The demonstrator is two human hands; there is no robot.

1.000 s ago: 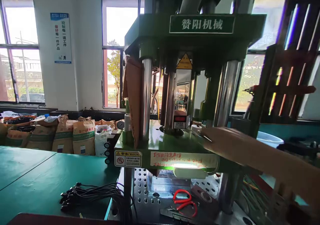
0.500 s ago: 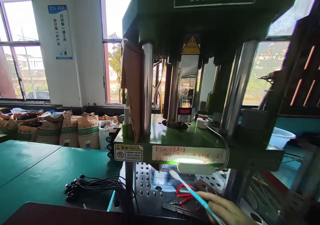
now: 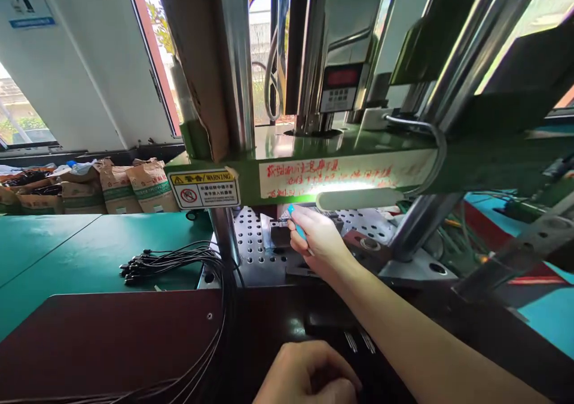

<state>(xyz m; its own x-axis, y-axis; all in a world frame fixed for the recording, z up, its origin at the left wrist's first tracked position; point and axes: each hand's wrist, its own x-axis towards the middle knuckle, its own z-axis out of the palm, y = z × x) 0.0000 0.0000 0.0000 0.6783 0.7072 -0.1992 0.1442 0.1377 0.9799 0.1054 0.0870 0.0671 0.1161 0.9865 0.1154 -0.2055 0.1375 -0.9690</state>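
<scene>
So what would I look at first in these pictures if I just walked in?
The big green press machine fills the middle, with a white strip of red handwriting across its front. Just below, the right hand reaches in with a blue-handled stick above a steel plate full of holes. Black cables lie bunched on the green table to the left.

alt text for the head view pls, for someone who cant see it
A person's right hand holds a blue-handled swab under a green moulding press, beside a perforated steel plate. The left hand sits low on a dark bench. Black cables lie on a green table to the left.
</scene>
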